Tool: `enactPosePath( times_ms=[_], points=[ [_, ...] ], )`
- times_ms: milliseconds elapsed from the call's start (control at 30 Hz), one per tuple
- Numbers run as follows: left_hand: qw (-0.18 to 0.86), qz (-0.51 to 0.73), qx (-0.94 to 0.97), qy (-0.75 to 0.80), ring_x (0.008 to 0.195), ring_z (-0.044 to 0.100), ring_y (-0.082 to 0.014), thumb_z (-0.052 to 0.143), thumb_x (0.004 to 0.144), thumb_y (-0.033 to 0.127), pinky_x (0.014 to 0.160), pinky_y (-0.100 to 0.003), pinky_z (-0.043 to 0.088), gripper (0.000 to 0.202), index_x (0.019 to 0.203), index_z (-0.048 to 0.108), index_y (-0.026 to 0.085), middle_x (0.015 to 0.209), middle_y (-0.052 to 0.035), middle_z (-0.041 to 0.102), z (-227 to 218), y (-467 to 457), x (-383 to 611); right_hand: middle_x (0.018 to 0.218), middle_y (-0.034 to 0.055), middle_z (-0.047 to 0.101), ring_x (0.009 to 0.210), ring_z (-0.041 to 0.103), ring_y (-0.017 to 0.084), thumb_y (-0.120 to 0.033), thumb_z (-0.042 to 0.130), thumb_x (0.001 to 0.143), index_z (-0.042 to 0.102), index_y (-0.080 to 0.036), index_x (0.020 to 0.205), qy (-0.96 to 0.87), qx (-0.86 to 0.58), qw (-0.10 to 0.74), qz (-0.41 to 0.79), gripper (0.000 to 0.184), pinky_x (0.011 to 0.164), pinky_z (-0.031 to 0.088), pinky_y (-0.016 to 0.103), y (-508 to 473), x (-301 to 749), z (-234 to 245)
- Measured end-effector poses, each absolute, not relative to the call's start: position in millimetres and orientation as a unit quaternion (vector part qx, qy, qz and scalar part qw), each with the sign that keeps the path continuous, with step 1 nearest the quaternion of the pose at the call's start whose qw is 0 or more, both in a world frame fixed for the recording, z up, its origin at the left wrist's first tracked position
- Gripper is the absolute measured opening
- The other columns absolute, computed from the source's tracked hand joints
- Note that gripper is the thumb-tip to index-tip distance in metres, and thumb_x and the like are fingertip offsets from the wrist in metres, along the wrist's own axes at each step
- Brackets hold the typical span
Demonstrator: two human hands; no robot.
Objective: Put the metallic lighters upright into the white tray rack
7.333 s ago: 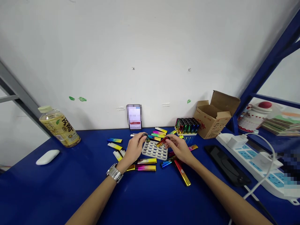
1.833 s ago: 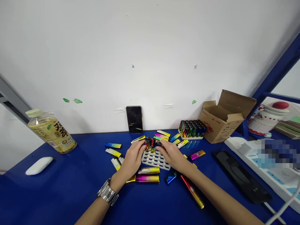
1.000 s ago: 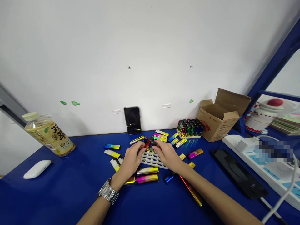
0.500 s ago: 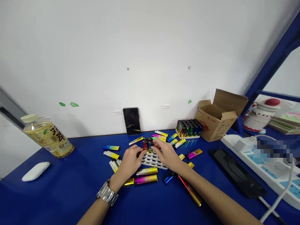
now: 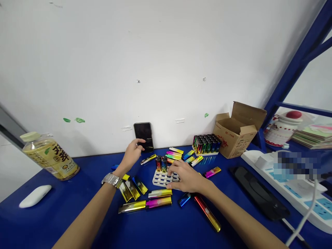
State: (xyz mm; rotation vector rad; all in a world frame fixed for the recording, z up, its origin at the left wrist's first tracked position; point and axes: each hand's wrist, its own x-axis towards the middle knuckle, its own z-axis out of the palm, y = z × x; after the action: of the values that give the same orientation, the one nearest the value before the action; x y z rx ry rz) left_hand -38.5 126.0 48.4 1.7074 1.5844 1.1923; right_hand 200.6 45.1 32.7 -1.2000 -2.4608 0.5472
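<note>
My left hand is raised at the back of the blue table, fingers loosely apart and holding nothing, close to a black smartphone leaning on the wall. My right hand rests over a white perforated tray, its fingertips at the tray's right side. Two lighters with dark caps stand upright in the tray's back row, touched by neither hand. Several flat metallic lighters lie around it, including a gold-and-pink pair in front and a red-gold one by my right forearm.
A tray of upright lighters stands before an open cardboard box at the back right. A black flat object and a white power strip lie further right. A yellow-labelled bottle and white mouse lie left.
My left hand has moved off the tray toward the phone at the back left. My right hand has left the upright lighters and dropped to the tray's right side. The view has shifted slightly.
</note>
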Motion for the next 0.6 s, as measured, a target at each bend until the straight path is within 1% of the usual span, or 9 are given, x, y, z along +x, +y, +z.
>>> enactPosePath(
  times_ms=[133,233,267,333,367,400,433,500,600],
  points=[
    [0.267,0.492,0.605,0.566,0.049,0.049,-0.0118,0.047,0.063,0.024,0.054,-0.027,0.043,0.039,0.098,0.059,0.016,0.069,0.0,0.059,66,136,-40,0.107,0.0091,0.061,0.107,0.052,0.026,-0.038,0.071,0.077,0.061,-0.019,0.098,-0.869,-0.408,0.18,0.213,0.03,0.09,0.039,0.041,49,202,30],
    [0.211,0.482,0.622,0.58,0.052,0.05,-0.0138,0.045,0.066,0.026,0.053,-0.027,0.041,0.032,0.094,0.06,0.017,0.067,-0.0004,0.059,69,131,-39,0.109,0.0079,0.062,0.107,0.053,0.024,-0.036,0.071,0.078,0.06,-0.02,0.1,-0.869,-0.389,0.206,0.225,0.029,0.092,0.038,0.04,52,206,28],
    [0.184,0.46,0.639,0.589,0.054,0.052,-0.015,0.044,0.068,0.027,0.054,-0.027,0.041,0.029,0.091,0.06,0.017,0.067,-0.001,0.06,67,128,-39,0.107,0.0073,0.063,0.104,0.055,0.023,-0.035,0.069,0.08,0.06,-0.02,0.099,-0.867,-0.382,0.225,0.228,0.026,0.091,0.039,0.038,54,207,27],
    [0.133,0.384,0.692,0.597,0.061,0.056,-0.0178,0.044,0.072,0.029,0.059,-0.029,0.042,0.022,0.084,0.06,0.019,0.07,-0.0025,0.063,61,121,-38,0.1,0.0065,0.065,0.095,0.057,0.02,-0.032,0.059,0.087,0.06,-0.019,0.096,-0.855,-0.38,0.276,0.219,0.015,0.085,0.042,0.034,60,209,27],
    [0.112,0.333,0.721,0.598,0.066,0.058,-0.0194,0.044,0.074,0.029,0.063,-0.03,0.043,0.02,0.081,0.06,0.02,0.073,-0.0034,0.065,56,117,-38,0.097,0.0063,0.065,0.092,0.057,0.019,-0.029,0.052,0.091,0.059,-0.018,0.093,-0.846,-0.392,0.298,0.202,0.013,0.083,0.043,0.033,64,209,27],
    [0.091,0.28,0.746,0.598,0.071,0.06,-0.0211,0.045,0.075,0.029,0.067,-0.031,0.044,0.018,0.08,0.06,0.02,0.076,-0.0046,0.066,51,113,-38,0.094,0.0064,0.065,0.09,0.057,0.019,-0.026,0.047,0.093,0.059,-0.018,0.091,-0.837,-0.414,0.311,0.177,0.015,0.081,0.043,0.033,68,209,27],
    [0.065,0.235,0.761,0.602,0.077,0.061,-0.0233,0.045,0.076,0.029,0.07,-0.032,0.044,0.018,0.08,0.06,0.02,0.08,-0.0064,0.067,46,109,-38,0.093,0.0068,0.065,0.089,0.056,0.019,-0.024,0.044,0.093,0.06,-0.018,0.09,-0.829,-0.442,0.309,0.147,0.017,0.081,0.043,0.033,72,207,28],
    [0.014,0.173,0.768,0.617,0.088,0.061,-0.0281,0.046,0.077,0.03,0.074,-0.036,0.044,0.019,0.084,0.061,0.019,0.09,-0.0109,0.067,36,103,-39,0.092,0.0089,0.066,0.09,0.056,0.022,-0.023,0.045,0.092,0.061,-0.018,0.087,-0.819,-0.501,0.265,0.09,0.017,0.08,0.043,0.036,81,203,29],
    [-0.016,0.131,0.769,0.625,0.09,0.06,-0.0316,0.05,0.077,0.034,0.076,-0.04,0.044,0.022,0.088,0.061,0.018,0.093,-0.0131,0.066,24,95,-38,0.085,0.0124,0.067,0.088,0.059,0.027,-0.028,0.054,0.087,0.063,-0.017,0.077,-0.815,-0.554,0.165,0.049,0.017,0.072,0.044,0.035,92,191,31]
  ],
)
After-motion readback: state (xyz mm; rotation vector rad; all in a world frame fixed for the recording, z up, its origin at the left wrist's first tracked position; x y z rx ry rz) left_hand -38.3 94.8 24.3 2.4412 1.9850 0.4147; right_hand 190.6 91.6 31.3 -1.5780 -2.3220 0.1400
